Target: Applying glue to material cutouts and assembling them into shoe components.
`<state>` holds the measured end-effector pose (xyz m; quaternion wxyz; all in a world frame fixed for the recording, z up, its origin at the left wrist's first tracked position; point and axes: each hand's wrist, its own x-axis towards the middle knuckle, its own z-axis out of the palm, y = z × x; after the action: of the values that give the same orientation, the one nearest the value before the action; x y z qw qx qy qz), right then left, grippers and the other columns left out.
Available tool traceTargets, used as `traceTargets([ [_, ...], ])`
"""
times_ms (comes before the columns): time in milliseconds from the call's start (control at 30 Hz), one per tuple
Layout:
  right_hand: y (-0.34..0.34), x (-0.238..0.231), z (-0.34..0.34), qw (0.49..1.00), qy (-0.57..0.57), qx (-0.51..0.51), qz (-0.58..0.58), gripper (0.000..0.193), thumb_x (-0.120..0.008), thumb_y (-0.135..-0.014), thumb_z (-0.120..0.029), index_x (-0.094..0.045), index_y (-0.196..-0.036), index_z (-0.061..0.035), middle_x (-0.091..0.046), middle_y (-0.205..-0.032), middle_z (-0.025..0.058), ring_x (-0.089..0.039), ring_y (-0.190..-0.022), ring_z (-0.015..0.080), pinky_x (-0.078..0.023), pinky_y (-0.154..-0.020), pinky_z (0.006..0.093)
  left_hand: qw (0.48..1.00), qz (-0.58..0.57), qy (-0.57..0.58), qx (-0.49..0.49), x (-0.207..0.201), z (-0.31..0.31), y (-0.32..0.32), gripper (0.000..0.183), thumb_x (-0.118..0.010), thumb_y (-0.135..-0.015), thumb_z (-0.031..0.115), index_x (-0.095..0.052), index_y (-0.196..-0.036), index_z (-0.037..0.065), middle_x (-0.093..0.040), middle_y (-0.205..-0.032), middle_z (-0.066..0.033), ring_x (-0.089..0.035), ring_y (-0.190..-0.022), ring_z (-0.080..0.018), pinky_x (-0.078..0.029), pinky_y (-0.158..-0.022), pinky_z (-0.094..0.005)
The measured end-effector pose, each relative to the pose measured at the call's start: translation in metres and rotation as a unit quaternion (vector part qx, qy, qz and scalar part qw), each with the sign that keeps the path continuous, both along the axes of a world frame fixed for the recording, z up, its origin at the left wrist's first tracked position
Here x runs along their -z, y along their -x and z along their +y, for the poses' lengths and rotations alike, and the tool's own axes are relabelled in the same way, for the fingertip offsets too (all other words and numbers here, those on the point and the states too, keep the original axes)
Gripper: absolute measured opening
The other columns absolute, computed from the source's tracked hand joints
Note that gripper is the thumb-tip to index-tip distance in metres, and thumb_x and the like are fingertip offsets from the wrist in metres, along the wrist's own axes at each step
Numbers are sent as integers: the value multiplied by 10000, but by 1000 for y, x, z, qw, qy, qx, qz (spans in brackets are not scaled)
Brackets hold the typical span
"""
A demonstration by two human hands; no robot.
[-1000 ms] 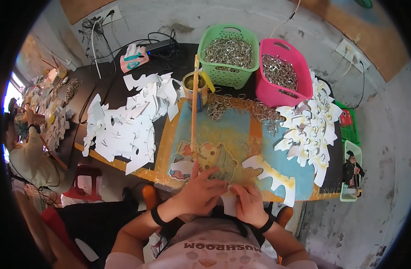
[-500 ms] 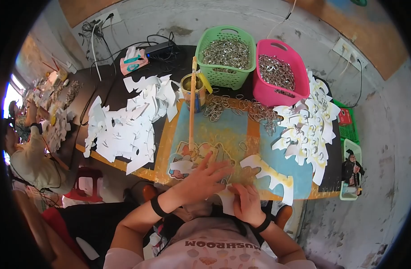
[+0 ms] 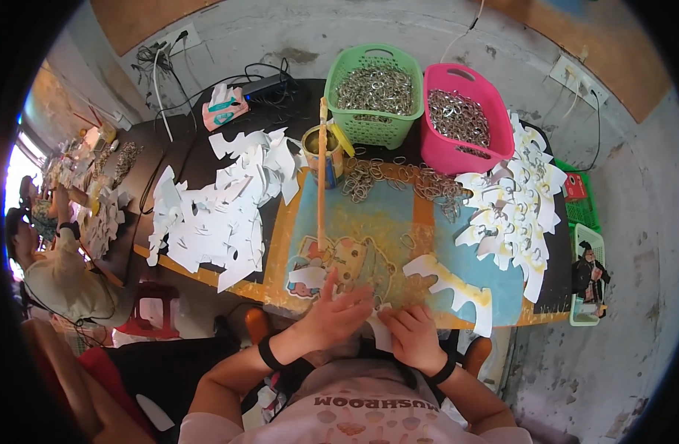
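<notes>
My left hand (image 3: 338, 318) hovers at the table's front edge, fingers stretched and apart with nothing visible in them. Beyond its fingertips lies a flat cut-out with a coloured cartoon print (image 3: 352, 255), and a small white piece (image 3: 308, 277) rests on its left part. My right hand (image 3: 415, 337) is closed, its fingers pinching a white paper cut-out (image 3: 382, 334) over the front edge. Just beyond that hand lies a curved white cut-out (image 3: 452, 287) streaked with yellow glue. A long brush (image 3: 322, 177) leans in an open tin (image 3: 332, 164) of yellowish glue.
Loose metal rings (image 3: 365, 177) lie at the back, before a green basket (image 3: 373, 126) and a pink basket (image 3: 458, 155) full of rings. White cut-outs (image 3: 213, 211) are heaped left; glue-marked ones (image 3: 513, 207) with rings lie right. Another person (image 3: 65, 274) sits far left.
My left hand has drawn back slightly toward me and left, uncovering more of the printed cut-out. My right hand stays at the edge with the white paper cut-out. The view has shifted slightly.
</notes>
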<state>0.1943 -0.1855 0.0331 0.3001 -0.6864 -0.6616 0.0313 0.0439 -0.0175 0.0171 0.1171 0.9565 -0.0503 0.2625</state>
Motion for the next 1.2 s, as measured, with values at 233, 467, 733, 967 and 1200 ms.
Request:
traceTargets([
  [233,4,-1,2,1000,-1,10,-25,353,-609,-647,-63,-651,-998,-53,-625,-1045,38,-556,-868,215,-413,-787,361,997,56,-54,26,-6,1,0,270,-598,-736,140,-639,-982,36,-604,-1104,-75,-526,-1170,-205,-288,-1067,-562],
  [467,7,0,10,999,15,26,-32,263,-618,-634,-82,-626,-896,-87,-560,-886,23,-531,-808,223,-396,-751,371,996,73,-46,15,-4,-4,10,392,-615,-719,189,-617,-1072,19,-612,-1119,-79,-531,-1156,-190,-274,-1075,-546],
  [733,0,1,10,998,1,13,-58,265,-616,-619,-79,-619,-883,-89,-552,-880,19,-525,-817,222,-390,-738,369,989,85,-119,-17,1,-8,13,515,-624,-726,245,-594,-1228,136,-600,-1113,7,-529,-1134,-148,-50,-1099,-646],
  [967,-5,2,5,995,-2,44,93,237,-617,-667,-27,-607,-902,-54,-549,-883,43,-526,-819,267,-417,-723,388,992,63,-108,-34,5,-14,13,468,-618,-722,268,-615,-1163,112,-580,-1147,-22,-504,-1169,-157,-128,-1081,-647],
  [1200,8,-10,22,981,-39,142,125,209,-659,-759,-62,-565,-942,-25,-518,-936,162,-525,-766,351,-438,-676,414,989,47,-125,-62,11,-22,15,401,-594,-743,225,-625,-1122,101,-576,-1169,-35,-511,-1159,-158,-169,-1048,-673],
])
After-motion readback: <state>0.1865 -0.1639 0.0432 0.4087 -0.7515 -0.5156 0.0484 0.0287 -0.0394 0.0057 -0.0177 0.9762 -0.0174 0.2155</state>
